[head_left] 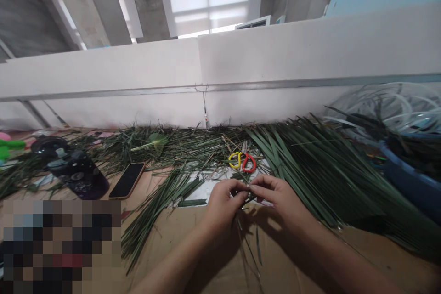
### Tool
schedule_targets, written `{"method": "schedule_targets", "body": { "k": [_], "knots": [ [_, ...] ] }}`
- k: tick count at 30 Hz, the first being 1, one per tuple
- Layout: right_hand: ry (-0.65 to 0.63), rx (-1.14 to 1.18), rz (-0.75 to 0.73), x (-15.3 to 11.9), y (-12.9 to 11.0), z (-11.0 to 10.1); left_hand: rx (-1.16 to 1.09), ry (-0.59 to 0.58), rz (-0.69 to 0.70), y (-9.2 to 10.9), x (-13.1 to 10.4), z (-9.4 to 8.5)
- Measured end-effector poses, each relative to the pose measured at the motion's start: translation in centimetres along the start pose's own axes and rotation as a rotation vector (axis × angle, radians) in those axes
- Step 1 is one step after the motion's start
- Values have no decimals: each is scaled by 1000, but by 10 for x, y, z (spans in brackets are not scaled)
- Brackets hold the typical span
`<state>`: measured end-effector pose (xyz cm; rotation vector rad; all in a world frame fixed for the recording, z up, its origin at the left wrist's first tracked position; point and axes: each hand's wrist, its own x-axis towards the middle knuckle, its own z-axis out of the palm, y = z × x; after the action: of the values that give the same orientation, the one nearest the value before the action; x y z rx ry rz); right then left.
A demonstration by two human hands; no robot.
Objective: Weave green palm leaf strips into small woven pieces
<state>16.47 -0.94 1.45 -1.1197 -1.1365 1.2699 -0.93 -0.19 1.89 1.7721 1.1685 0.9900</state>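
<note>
Both hands meet over the cardboard in front of me. My left hand is closed, its thumb and fingers pinching thin green leaf strips whose ends hang down below. Close against it, my right hand pinches the same strips at the fingertips. Just beyond my fingers lie scissors with one yellow and one red handle loop, blades pointing away. What exactly is formed between the fingertips is too small to make out.
Long green leaves fan out on the right, beside a blue tub. Cut strips lie to the left, near a phone and a dark bottle. A white partition stands behind. A blurred patch covers the lower left.
</note>
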Motion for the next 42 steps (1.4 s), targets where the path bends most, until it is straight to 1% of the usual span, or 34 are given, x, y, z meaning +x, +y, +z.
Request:
{"method": "schedule_targets", "body": {
  "k": [6,10,14,18,24,29,34,37,39,42],
  "knots": [
    [75,65,30,-2,2,1,-86,-34,-16,-2,1,1],
    [80,58,43,-2,2,1,-126,-19,-20,-4,1,2],
    [92,43,25,-1,3,-1,-96,-12,-49,-7,2,2],
    [90,41,30,0,4,-2,-81,-39,-46,-8,2,2],
    [87,-3,-15,3,6,-4,-79,-73,-43,-7,2,2],
    [115,-27,-51,5,6,-6,-55,-53,-38,-7,3,3],
    [155,27,-10,4,3,-6,-8,-22,-34,-9,2,3],
    [176,46,-14,4,3,-5,-1,-13,-32,-9,2,4],
    [169,26,-16,5,3,-5,-8,-19,-31,-10,2,5],
    [124,13,-16,5,4,-5,-43,-28,-40,-9,2,5]
  ]
}}
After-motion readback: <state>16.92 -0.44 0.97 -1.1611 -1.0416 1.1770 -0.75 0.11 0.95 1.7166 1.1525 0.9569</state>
